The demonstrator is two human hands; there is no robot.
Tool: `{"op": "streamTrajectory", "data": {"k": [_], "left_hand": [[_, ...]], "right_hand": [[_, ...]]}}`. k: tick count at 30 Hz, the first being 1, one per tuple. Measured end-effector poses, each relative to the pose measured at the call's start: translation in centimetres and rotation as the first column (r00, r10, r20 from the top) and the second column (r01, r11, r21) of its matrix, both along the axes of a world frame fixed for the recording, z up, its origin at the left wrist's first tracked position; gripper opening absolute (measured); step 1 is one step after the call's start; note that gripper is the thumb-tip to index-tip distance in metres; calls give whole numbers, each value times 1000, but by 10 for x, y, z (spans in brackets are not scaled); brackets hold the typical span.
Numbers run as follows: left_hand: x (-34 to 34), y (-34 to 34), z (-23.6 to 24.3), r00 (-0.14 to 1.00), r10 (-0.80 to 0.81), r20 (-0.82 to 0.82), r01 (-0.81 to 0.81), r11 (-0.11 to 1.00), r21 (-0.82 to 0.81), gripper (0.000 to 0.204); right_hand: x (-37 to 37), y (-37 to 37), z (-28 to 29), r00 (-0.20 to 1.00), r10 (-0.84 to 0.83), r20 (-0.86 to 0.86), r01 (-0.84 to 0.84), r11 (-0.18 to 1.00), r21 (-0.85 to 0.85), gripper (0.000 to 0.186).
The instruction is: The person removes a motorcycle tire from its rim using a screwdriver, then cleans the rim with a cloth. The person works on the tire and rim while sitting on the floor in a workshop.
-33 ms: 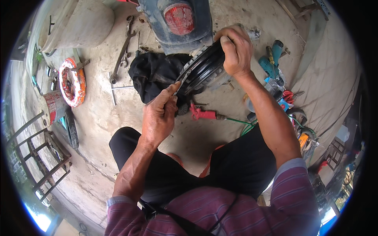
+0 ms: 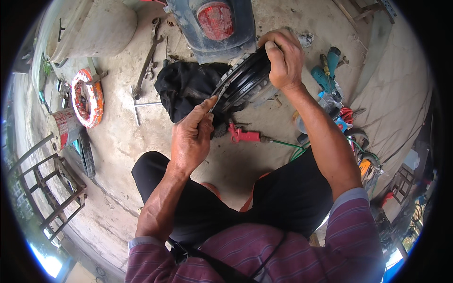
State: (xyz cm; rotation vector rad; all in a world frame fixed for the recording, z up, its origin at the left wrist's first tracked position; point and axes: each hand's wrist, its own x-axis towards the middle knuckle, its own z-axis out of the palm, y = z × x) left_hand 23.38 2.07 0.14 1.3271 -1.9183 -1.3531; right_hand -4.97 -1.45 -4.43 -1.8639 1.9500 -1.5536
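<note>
My right hand (image 2: pixel 286 61) is closed over the far upper edge of a black wheel with a knobbly tyre (image 2: pixel 246 74), which stands tilted on the floor. At the wheel's near left edge my left hand (image 2: pixel 191 137) is wrapped round a slim metal tyre lever (image 2: pixel 220 95), its tip against the rim and tyre edge. Most of the lever's handle is hidden in my fingers. Beside the wheel on the left lies a bunched black cloth (image 2: pixel 181 87). A red air blow gun (image 2: pixel 244 135) with a green hose rests on the floor, nearer to my knees.
Beyond the wheel is a dusty vehicle tail with a red lamp (image 2: pixel 215 21). To the left lie a large wrench (image 2: pixel 148 59), a T-handle wrench (image 2: pixel 135 108) and an orange-white ring (image 2: pixel 87 98). Teal power tools (image 2: pixel 324 78) and red-handled pliers (image 2: pixel 347 114) are on the right.
</note>
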Motion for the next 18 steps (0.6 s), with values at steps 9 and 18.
{"op": "streamTrajectory", "data": {"k": [9, 18], "left_hand": [[11, 4, -2, 999, 21, -27, -22, 999, -24, 37], [22, -3, -23, 998, -38, -40, 36, 998, -53, 42]], "right_hand": [[8, 0, -2, 1000, -3, 16, 4, 1000, -21, 23], [0, 0, 0, 1000, -10, 24, 9, 999, 37, 25]]}}
